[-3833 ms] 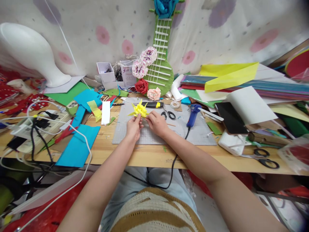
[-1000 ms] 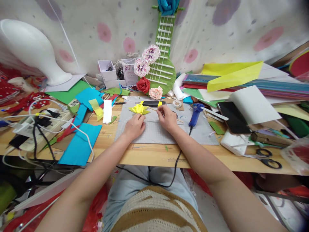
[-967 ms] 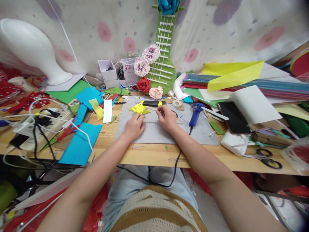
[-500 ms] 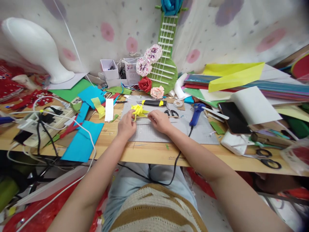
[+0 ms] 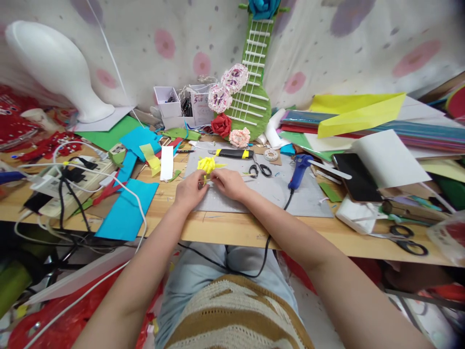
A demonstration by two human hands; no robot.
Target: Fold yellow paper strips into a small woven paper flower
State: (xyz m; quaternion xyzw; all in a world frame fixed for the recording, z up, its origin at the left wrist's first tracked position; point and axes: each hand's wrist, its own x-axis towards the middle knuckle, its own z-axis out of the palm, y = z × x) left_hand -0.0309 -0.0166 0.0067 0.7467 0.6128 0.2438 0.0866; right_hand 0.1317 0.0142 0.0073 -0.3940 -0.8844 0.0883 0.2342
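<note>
While both hands meet over the grey cutting mat [image 5: 271, 194] near the front of the worktop [image 5: 232, 231], the yellow paper flower [image 5: 208, 165] stands between their fingertips, its spiky petals fanning up and away from the person. The left hand [image 5: 189, 190] has its grip closed to a pinch on the flower's lower end. The right hand [image 5: 228, 183] closes in from the other side with fingertips drawn together on the same base; how firmly either presses cannot be told.

The flower looks very light and thin, likely to crease or tear under a squeeze, and the petals would probably bend at a touch. The bunched base seems the stiffest and safest place to hold. A blue glue gun [image 5: 300, 167], small scissors [image 5: 262, 170] and a black-and-yellow knife [image 5: 230, 153] lie near on the mat.
</note>
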